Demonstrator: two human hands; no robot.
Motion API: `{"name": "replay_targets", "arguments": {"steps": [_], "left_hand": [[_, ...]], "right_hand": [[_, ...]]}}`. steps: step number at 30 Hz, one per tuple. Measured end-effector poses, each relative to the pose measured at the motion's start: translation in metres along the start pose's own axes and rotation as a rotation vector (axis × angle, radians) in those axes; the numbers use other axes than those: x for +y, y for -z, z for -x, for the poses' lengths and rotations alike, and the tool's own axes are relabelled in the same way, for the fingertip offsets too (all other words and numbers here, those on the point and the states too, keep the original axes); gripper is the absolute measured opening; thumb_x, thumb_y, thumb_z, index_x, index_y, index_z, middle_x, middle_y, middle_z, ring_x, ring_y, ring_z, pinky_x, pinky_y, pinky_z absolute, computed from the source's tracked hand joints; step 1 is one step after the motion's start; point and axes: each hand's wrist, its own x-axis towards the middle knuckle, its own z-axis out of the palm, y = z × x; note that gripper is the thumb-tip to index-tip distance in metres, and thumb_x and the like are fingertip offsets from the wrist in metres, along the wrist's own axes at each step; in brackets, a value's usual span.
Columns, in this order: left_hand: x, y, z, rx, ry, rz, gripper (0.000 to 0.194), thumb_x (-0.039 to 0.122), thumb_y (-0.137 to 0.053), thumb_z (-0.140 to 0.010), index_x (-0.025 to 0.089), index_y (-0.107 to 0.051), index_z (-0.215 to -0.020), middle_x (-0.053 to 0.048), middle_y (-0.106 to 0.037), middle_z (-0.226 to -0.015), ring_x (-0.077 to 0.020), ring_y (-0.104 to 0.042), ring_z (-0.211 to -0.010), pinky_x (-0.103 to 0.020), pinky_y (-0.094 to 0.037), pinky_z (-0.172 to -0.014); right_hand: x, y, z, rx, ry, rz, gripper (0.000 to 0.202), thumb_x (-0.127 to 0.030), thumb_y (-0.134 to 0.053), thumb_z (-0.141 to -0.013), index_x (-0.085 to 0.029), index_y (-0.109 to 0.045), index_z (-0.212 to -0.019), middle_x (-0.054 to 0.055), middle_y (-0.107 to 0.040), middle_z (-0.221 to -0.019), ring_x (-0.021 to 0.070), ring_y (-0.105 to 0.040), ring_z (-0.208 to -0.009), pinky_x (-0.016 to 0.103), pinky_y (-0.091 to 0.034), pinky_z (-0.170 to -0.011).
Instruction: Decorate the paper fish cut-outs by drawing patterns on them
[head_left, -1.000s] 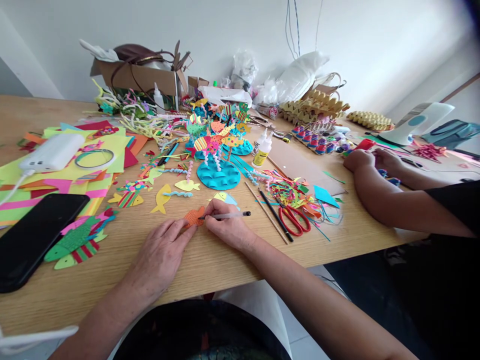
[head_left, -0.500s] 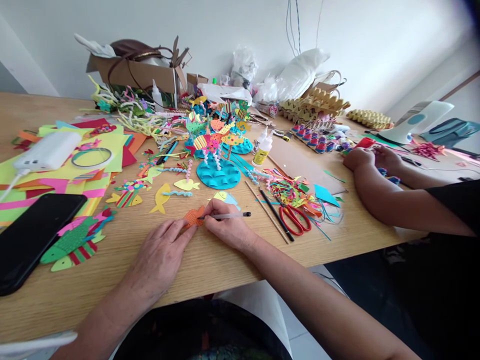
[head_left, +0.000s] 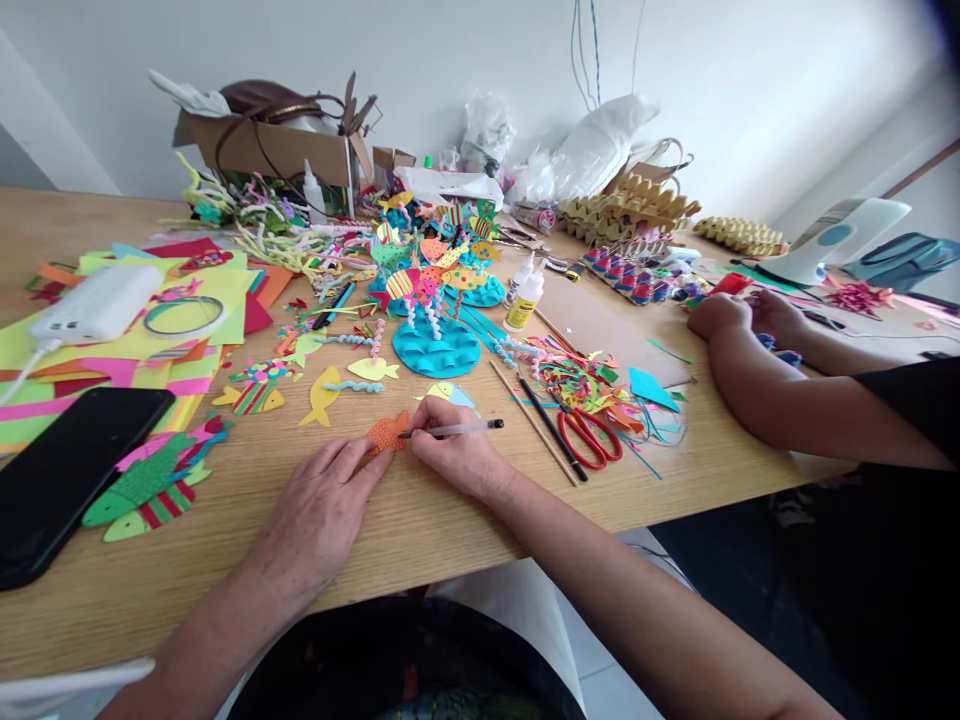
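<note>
An orange paper fish [head_left: 388, 433] with a scale pattern lies on the table in front of me. My left hand [head_left: 322, 500] pins it down, thumb and fingers closed at its left and lower edge. In a pinch, my right hand [head_left: 454, 450] has a pen [head_left: 469, 428] with a clear barrel and a dark end cap, its tip at the fish's tail. Just behind my right hand is a light blue and yellow paper fish [head_left: 454, 397], partly hidden. A yellow paper fish [head_left: 322, 397] with a pale blue curled pipe cleaner lies beyond my left hand.
Red-handled scissors [head_left: 591, 438], a black pencil [head_left: 553, 430] and paper scraps lie to the right. Glue bottles [head_left: 525, 303] stand behind, near a blue base [head_left: 436, 345] bearing fish. A phone [head_left: 71, 480] is at left. Another person's hands [head_left: 739, 312] work at right.
The pen has shifted very slightly, its capped end a little higher and further right. Both hands stay in nearly the same place on the fish.
</note>
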Motion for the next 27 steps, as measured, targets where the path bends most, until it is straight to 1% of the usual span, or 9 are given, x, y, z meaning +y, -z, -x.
{"name": "replay_targets", "arguments": {"steps": [4,11,20,27], "left_hand": [[-0.0003,0.0014,-0.0004,-0.016,0.004,0.025,0.044,0.006,-0.036,-0.084,0.014,-0.056,-0.123,-0.013,-0.057,-0.114,-0.0272,-0.051,-0.104,-0.042,-0.046,-0.09],[0.0025,0.0009,-0.0023,-0.01,0.029,-0.006,0.045,0.003,-0.038,-0.08,0.015,-0.058,-0.119,-0.012,-0.058,-0.112,-0.0265,-0.051,-0.104,-0.04,-0.046,-0.09],[0.0034,-0.0001,-0.0009,0.014,0.017,-0.01,0.046,0.003,-0.038,-0.08,0.013,-0.058,-0.12,-0.013,-0.058,-0.112,-0.0276,-0.051,-0.103,-0.041,-0.047,-0.088],[0.0051,0.0001,-0.0011,0.015,0.048,0.027,0.044,0.004,-0.038,-0.081,0.015,-0.058,-0.119,-0.013,-0.059,-0.112,-0.0277,-0.051,-0.104,-0.042,-0.046,-0.089]], "right_hand": [[-0.0001,-0.0007,-0.0004,0.015,-0.02,-0.045,0.008,-0.012,-0.048,-0.064,-0.019,-0.047,-0.061,-0.006,-0.048,-0.055,0.0077,-0.041,-0.049,0.018,-0.032,-0.047],[0.0005,-0.0023,-0.0004,-0.003,0.019,0.046,0.009,-0.011,-0.05,-0.065,-0.019,-0.048,-0.062,-0.006,-0.05,-0.056,0.0074,-0.042,-0.049,0.018,-0.033,-0.049],[0.0021,-0.0028,-0.0005,-0.01,0.028,0.086,0.009,-0.012,-0.051,-0.066,-0.019,-0.048,-0.062,-0.006,-0.049,-0.056,0.0076,-0.042,-0.05,0.019,-0.033,-0.05],[0.0008,-0.0017,-0.0011,0.007,0.023,0.101,0.011,-0.009,-0.05,-0.066,-0.019,-0.048,-0.061,-0.007,-0.048,-0.055,0.0074,-0.04,-0.05,0.019,-0.034,-0.05]]}}
